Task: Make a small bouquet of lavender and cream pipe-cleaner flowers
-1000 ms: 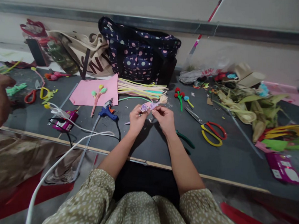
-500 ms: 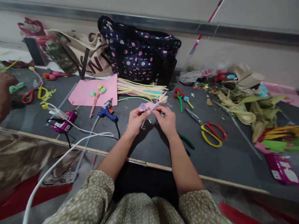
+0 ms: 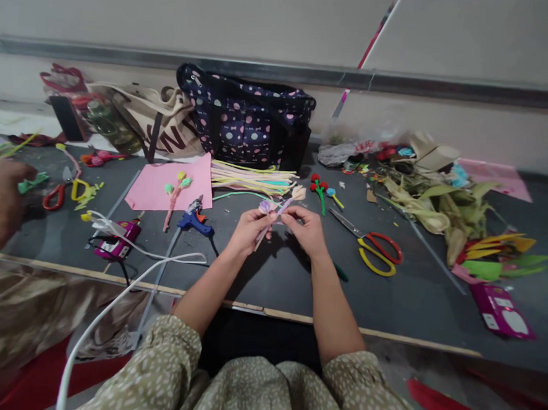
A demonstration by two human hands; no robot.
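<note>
Both hands meet over the dark table around a small pipe-cleaner flower (image 3: 297,194) with a lilac stem and a cream head. My left hand (image 3: 249,231) pinches the stem's lower part, and a purple bloom (image 3: 265,206) shows just above its fingertips. Closed on the same stem from the right, my right hand (image 3: 308,230) has thumb and forefinger below the cream head. The fingers partly hide how the pieces join. Behind the hands lies a bundle of pastel pipe cleaners (image 3: 252,178). Green-handled pliers (image 3: 340,271) are partly covered by my right wrist.
A blue glue gun (image 3: 196,219) and pink sheet (image 3: 140,190) with a finished flower lie left. Scissors (image 3: 377,251) and red pipe-cleaner flowers (image 3: 319,189) lie right, near corn husks (image 3: 434,205). A white cable (image 3: 110,300) crosses the edge. Another person's hand (image 3: 0,204) is far left.
The view has tilted up a little. My hands have shifted slightly around the flower, and more of its stem shows between and below the fingers. The other person's hand has moved slightly.
</note>
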